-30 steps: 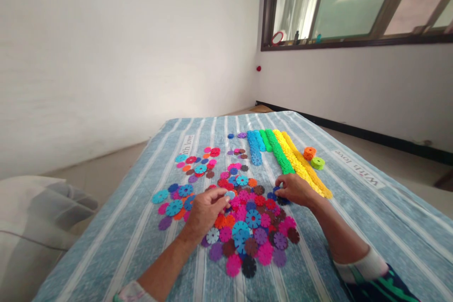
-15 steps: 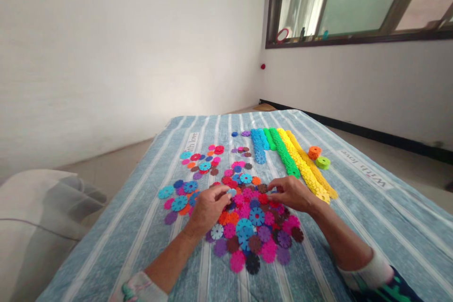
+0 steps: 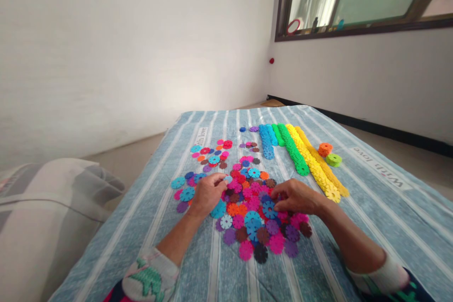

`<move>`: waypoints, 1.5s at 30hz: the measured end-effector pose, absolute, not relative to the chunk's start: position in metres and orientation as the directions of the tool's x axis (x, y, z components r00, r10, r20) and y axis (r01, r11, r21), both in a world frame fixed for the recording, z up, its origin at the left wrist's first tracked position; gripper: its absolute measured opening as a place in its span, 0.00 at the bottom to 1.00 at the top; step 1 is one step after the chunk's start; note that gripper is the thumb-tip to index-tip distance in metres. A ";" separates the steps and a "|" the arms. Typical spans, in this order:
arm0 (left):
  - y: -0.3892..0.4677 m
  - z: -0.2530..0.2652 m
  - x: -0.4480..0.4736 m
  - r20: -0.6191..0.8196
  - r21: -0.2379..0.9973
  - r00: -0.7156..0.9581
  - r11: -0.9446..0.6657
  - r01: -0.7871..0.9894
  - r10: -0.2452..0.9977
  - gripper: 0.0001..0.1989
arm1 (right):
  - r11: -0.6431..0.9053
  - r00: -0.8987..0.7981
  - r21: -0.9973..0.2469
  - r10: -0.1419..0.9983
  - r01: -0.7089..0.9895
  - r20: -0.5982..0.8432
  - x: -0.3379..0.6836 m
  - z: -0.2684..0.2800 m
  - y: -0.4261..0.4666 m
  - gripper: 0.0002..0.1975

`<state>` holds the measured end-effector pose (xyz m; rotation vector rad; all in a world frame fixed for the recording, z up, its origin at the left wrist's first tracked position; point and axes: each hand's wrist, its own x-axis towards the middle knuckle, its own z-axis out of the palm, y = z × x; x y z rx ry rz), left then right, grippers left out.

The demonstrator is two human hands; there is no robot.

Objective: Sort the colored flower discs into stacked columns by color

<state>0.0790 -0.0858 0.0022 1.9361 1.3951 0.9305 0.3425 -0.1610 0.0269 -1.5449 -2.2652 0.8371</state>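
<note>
My left hand [image 3: 208, 192] pinches a pale blue notched plastic disc [image 3: 228, 179] between thumb and fingertips, just above the left side of a loose heap of mixed discs. Over the heap's right side is my right hand [image 3: 297, 197], its thumb and forefinger apart at the edge of a blue disc [image 3: 269, 208]; no disc is plainly gripped there. Pink discs [image 3: 276, 244], purple discs [image 3: 292, 233], brown discs [image 3: 263, 235] and a black disc [image 3: 261, 253] lie overlapping in front of the hands.
Beyond the heap, overlapping rows run lengthwise: blue [image 3: 267, 144], green [image 3: 292, 151] and yellow [image 3: 311, 165]. Orange [image 3: 324, 149] and lime [image 3: 333, 160] stacks stand right of them. A smaller mixed cluster [image 3: 214, 159] lies further left on the striped cloth [image 3: 141, 226].
My right hand has moved nearer over the heap, its thumb now by the blue disc. My left hand still holds the pale blue disc. The view has shifted slightly left.
</note>
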 end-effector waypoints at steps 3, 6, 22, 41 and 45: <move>-0.083 0.003 0.076 0.230 0.757 0.193 -0.300 0.581 0.954 0.10 | 0.216 -0.366 -0.615 0.921 0.759 -0.129 0.345 0.028 -0.161 0.04; -0.082 0.002 0.075 0.239 0.749 0.184 -0.301 0.590 0.954 0.10 | 0.185 -0.338 -0.634 0.932 0.751 -0.129 0.345 0.028 -0.162 0.05; -0.124 0.016 0.103 0.039 0.861 0.603 -0.333 0.384 0.797 0.07 | 0.308 -0.445 -0.598 0.890 0.740 -0.093 0.330 0.033 -0.169 0.07; -0.123 0.017 0.100 -0.081 0.909 0.550 -0.165 0.383 0.831 0.07 | 0.477 -0.637 -0.587 0.766 0.654 -0.086 0.311 0.031 -0.179 0.06; -0.123 0.019 0.099 -0.081 0.906 0.556 -0.170 0.387 0.827 0.07 | 0.513 -0.672 -0.596 0.738 0.618 -0.062 0.311 0.027 -0.178 0.09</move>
